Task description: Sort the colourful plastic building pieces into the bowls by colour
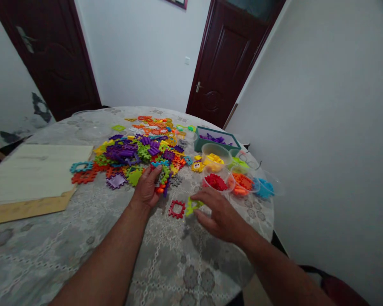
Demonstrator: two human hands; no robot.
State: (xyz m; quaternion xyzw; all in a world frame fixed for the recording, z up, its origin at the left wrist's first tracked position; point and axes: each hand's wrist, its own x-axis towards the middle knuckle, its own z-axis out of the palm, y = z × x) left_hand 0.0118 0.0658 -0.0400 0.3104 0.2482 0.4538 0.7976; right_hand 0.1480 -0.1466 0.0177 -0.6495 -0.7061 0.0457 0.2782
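Observation:
My left hand (146, 187) grips a small stack of interlocking plastic building pieces (162, 180) in green, purple and orange, at the near edge of a large heap of multicoloured pieces (137, 148). My right hand (220, 212) is spread over the tablecloth, with a lime-green plastic piece (193, 206) between thumb and forefinger. A red square frame piece (176, 209) lies flat between my hands. My left fingers hide part of the stack.
A teal box of purple pieces (217, 140) and clear bowls of yellow (215, 158), red (215, 180), orange (242, 182) and blue (264, 189) pieces stand at the right of the round table (191, 272). A pale board (35, 174) lies on cardboard (25, 208) at left. Walls and doors stand behind.

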